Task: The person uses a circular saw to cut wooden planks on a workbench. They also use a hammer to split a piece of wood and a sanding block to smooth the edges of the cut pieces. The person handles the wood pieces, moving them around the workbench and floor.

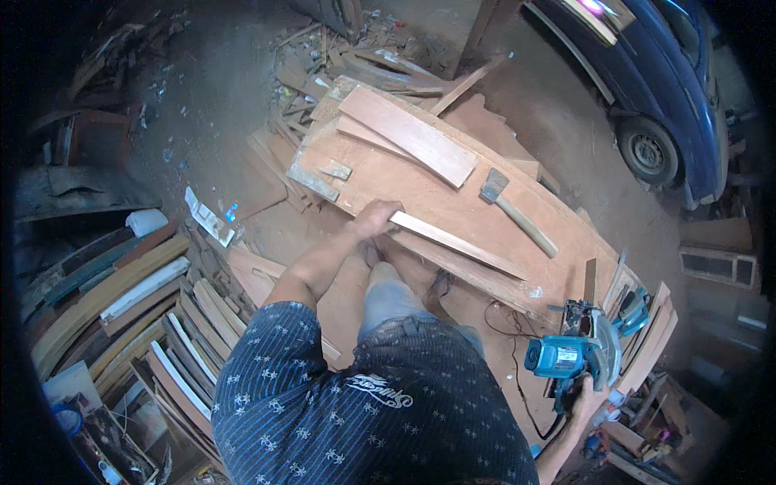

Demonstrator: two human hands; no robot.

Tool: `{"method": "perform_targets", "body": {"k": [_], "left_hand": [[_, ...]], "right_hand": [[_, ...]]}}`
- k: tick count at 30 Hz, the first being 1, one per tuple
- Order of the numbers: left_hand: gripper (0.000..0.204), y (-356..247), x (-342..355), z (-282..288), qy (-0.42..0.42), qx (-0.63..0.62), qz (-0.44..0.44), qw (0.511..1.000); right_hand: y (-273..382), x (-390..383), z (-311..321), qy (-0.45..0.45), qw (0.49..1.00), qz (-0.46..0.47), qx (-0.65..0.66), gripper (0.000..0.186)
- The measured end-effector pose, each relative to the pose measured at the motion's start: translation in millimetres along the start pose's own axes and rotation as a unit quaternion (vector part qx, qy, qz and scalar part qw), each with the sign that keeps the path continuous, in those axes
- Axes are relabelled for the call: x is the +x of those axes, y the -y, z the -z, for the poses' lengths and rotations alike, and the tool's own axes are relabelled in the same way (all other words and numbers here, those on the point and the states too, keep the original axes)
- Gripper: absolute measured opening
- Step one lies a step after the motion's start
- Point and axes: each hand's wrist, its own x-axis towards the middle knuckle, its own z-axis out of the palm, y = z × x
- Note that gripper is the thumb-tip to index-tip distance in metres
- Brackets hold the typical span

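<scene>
At the near edge of the wooden workbench [380, 190], my left hand [377, 218] is closed round the left end of a long, narrow strip of wood [461, 245]. The strip lies slantwise along that edge. Off to the right, my right hand [588, 399] grips the rear handle of a teal circular saw [558, 356]; its fingers are partly hidden. The saw is over the bench's right end, apart from the strip. Between them lies a hatchet [524, 222] with a pale wooden handle. Farther back, two flat boards [412, 136] overlap on the benchtop.
A black cord [521, 396] hangs below the saw. Offcuts [303, 81] are heaped beyond the bench, and small wood pieces [334, 170] lie at its left end. Stacked curved timber [121, 311] fills the left side. A blue car [638, 69] stands at the far right.
</scene>
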Motion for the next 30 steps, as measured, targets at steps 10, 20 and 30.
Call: {"method": "perform_targets", "body": {"k": [10, 20, 30], "left_hand": [[0.034, 158.0, -50.0, 138.1, 0.002, 0.054, 0.070, 0.996], [0.031, -11.2, -50.8, 89.1, -0.155, 0.053, 0.111, 0.980], [0.054, -205.4, -2.0, -132.1, -0.002, -0.356, 0.281, 0.891]], "right_hand": [[60.8, -30.6, -97.0, 0.036, 0.998, -0.048, 0.000, 0.031], [122.5, -26.4, -175.1, 0.167, 0.982, 0.018, -0.085, 0.035], [32.3, 38.5, -171.1, 0.348, 0.908, 0.204, -0.116, 0.033]]}}
